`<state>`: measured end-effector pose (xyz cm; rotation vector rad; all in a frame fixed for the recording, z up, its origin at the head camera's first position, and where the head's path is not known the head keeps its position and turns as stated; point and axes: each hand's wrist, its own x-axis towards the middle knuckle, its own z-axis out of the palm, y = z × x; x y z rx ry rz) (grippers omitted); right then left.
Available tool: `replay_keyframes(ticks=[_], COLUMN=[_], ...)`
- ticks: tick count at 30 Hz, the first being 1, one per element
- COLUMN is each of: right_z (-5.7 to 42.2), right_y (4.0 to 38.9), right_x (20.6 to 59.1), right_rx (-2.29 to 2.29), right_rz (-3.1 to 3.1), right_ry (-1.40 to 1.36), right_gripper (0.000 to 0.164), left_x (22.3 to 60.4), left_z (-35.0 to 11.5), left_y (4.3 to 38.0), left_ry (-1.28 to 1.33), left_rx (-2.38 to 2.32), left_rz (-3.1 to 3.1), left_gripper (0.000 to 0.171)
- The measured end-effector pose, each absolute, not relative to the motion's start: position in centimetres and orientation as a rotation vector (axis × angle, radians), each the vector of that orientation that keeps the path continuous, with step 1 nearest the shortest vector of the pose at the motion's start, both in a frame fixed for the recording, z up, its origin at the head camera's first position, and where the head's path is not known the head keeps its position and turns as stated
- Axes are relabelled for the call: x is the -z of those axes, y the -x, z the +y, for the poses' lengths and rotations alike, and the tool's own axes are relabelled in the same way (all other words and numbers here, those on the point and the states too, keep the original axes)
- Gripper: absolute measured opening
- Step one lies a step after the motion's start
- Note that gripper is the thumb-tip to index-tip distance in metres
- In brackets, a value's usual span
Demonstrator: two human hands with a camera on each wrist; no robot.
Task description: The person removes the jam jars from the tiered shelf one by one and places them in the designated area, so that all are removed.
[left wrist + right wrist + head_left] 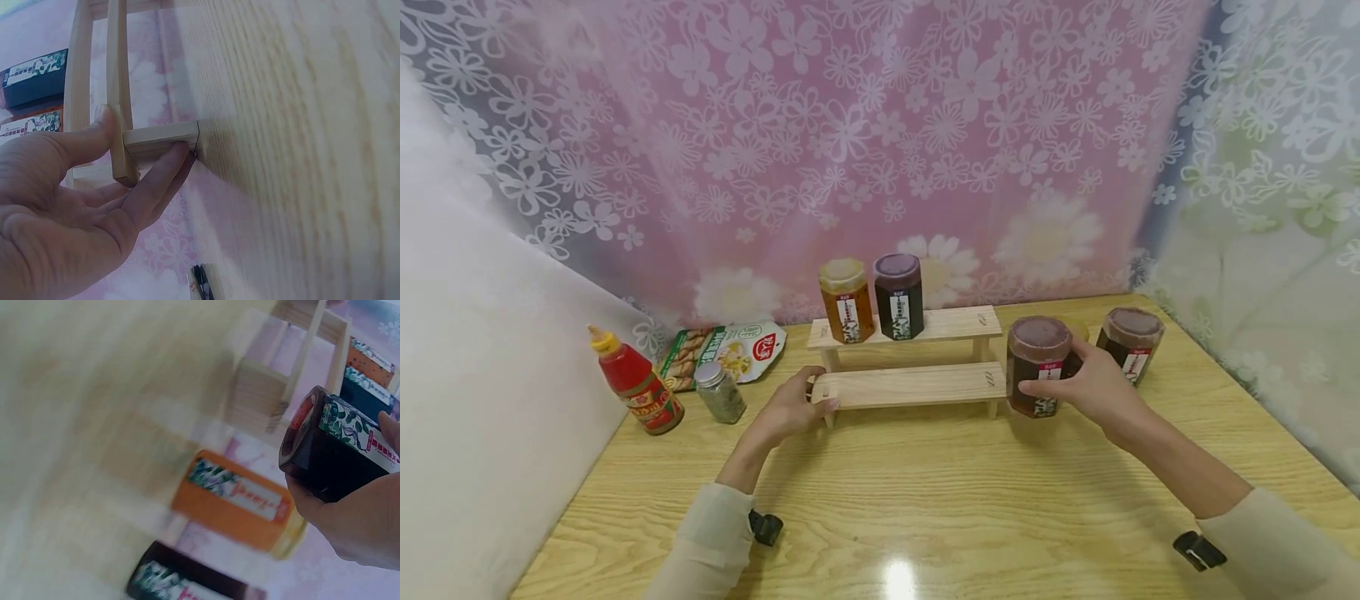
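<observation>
My left hand grips the left end of a two-step wooden rack. In the left wrist view the thumb lies on the lower board, with fingers beneath it against the leg. My right hand holds a dark jam jar upright by its sides, off the right end of the lower board. The right wrist view shows the base of this jar raised above the table. On the upper board stand an amber jar and a dark purple jar, side by side at its left.
Another dark jar stands at the right, and an orange jar is mostly hidden behind the held one in the head view. Leftward are a red sauce bottle, a small spice jar and a food packet. A flowered curtain hangs behind.
</observation>
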<state>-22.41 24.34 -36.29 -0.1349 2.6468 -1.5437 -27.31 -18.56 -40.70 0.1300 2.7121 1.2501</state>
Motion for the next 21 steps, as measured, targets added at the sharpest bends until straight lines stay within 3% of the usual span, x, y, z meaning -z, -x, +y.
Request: replay_keyframes(ticks=[5,11,21], right_z=[26.2,28.4,32.0], right_y=[21.6,20.7,20.5], right_x=[37.2,38.0,39.5], right_rx=[1.493,1.416,1.346], right_rz=[2.687,2.725,2.778], right_ry=[0.159,0.144,0.098], right_gripper=[0.097,0.103,0.092], left_x=[40.7,40.7,40.7], left_z=[-18.6,-18.6,-18.6], left_y=[27.3,27.2,27.3], left_ry=[-0.128,-0.131,-0.144], left_rx=[-1.258,-1.266,-1.265], left_rz=[2.71,2.697,2.704], left_gripper=[0.062,0.062,0.062])
